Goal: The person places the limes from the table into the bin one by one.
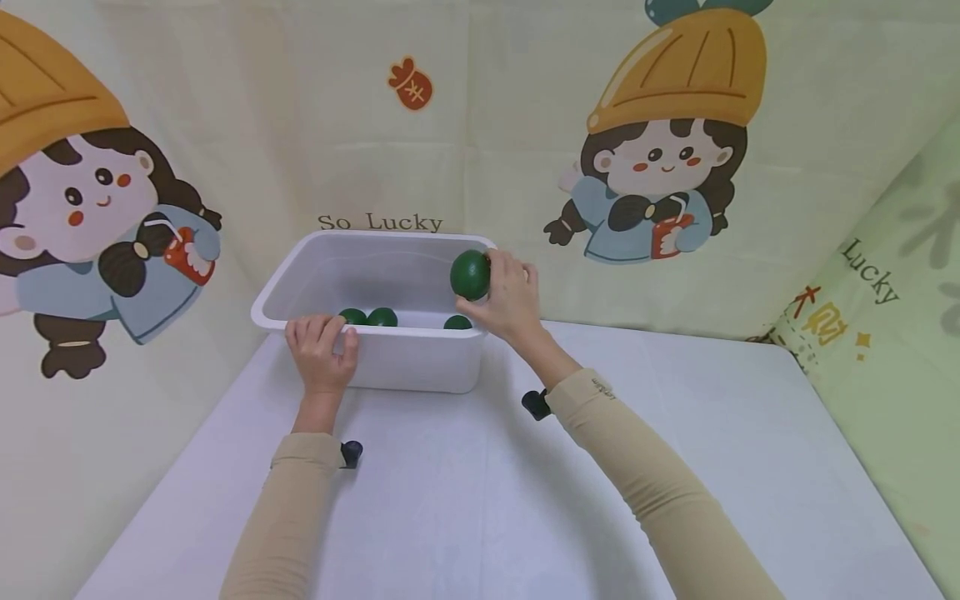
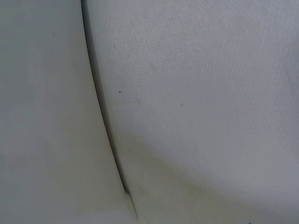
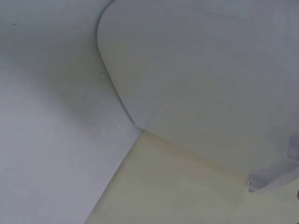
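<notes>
A white plastic bin [image 1: 420,362] stands toward the back of the white table. My left hand [image 1: 322,350] grips its near rim at the left, fingers hooked over the edge. Above the bin's right end, my right hand [image 1: 510,296] holds a dark green, slightly oval avocado [image 1: 470,275] between fingers and thumb. Inside the bin lie more avocados: a pair close together, one of them [image 1: 382,317] nearer the middle, and another avocado [image 1: 457,322] at the right, all partly hidden by the near rim. Both wrist views show the bin's wall [image 2: 42,112] close up, with no fingers visible.
A printed cream curtain [image 1: 510,167] hangs right behind the bin, and a greenish cloth [image 1: 907,358] borders the table on the right. The white tabletop [image 1: 450,500] stretches in front of the bin. Small black devices [image 1: 536,405] sit at both wrists.
</notes>
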Demonstrator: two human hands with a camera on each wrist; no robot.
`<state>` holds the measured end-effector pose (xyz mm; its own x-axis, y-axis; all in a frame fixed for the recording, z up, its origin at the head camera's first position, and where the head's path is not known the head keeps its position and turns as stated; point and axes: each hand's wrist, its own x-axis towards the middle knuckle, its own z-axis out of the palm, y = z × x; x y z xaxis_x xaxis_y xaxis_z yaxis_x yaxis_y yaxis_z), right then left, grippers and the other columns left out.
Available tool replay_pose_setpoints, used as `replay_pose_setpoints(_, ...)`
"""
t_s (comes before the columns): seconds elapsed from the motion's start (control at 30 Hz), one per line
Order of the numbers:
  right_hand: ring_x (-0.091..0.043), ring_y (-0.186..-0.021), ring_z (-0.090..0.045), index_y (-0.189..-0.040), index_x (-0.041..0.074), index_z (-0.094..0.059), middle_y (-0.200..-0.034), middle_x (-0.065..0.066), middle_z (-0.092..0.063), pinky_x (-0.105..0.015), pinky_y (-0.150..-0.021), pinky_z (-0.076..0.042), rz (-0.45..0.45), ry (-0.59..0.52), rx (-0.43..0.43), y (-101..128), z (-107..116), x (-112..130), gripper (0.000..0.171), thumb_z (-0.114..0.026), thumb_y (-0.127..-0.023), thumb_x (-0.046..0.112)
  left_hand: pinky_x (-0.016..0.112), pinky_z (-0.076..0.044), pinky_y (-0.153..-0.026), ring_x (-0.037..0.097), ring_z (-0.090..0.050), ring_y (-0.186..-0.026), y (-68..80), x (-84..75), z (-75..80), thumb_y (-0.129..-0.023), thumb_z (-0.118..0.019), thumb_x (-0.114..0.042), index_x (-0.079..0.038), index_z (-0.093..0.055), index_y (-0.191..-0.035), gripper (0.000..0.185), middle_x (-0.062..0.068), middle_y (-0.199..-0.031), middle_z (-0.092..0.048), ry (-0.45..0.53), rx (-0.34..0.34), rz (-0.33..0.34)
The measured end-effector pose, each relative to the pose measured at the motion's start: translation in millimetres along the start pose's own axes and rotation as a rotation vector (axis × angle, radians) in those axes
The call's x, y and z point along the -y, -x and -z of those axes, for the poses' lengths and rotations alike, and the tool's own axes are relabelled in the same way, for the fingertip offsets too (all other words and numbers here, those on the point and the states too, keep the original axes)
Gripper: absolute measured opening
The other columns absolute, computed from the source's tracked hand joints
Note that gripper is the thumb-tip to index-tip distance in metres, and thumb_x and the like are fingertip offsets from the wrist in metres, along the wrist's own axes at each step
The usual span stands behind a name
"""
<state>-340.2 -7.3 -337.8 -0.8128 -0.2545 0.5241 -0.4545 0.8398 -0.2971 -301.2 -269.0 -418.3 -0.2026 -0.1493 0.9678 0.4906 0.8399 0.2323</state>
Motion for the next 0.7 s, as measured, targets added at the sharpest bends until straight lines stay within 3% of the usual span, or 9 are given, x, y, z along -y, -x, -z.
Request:
replay_pose_setpoints(0.33, -0.022, -0.105, -0.048, -0.121, 0.007, -0.042, -0.116, -0.008, -0.05, -0.046, -0.098, -0.025, -0.003, 0.011, 0.061, -0.1, 1.4, 2.2, 0.067, -0.058, -0.072, 0.049, 0.051, -0.029, -0.077, 0.035, -0.046, -0.072, -0.1, -0.7, -0.4, -0.084, -0.044, -0.038, 0.002, -0.058, -0.071, 0.044, 0.017, -0.069, -0.055, -0.006, -0.004, -0.006)
replay_pose_setpoints(0.5, -0.021, -0.105, -0.048, -0.117, 0.007, -0.046, -0.111, -0.006, -0.052, -0.045, -0.1, -0.024, 0.013, -0.013, 0.044, -0.1, 1.4, 1.6, 0.053, -0.055, -0.077, 0.041, 0.051, -0.029, -0.077, 0.035, -0.046, -0.072, 0.3, -1.0, -0.8, -0.084, -0.044, -0.038, 0.002, -0.059, -0.071, 0.044, 0.017, -0.069, -0.055, -0.008, -0.005, -0.004)
replay_pose_setpoints(0.7, -0.021, -0.105, -0.047, -0.117, 0.008, -0.046, -0.11, -0.005, -0.053, -0.044, -0.099, -0.023, 0.017, -0.016, 0.032, 0.7, 1.0, -0.8, 0.051, -0.055, -0.078, 0.039, 0.051, -0.029, -0.076, 0.036, -0.045, -0.072, 1.5, -0.7, -1.7, -0.084, -0.044, -0.038, 0.002, -0.058, -0.071, 0.045, 0.017, -0.069, -0.055, -0.001, -0.016, -0.01)
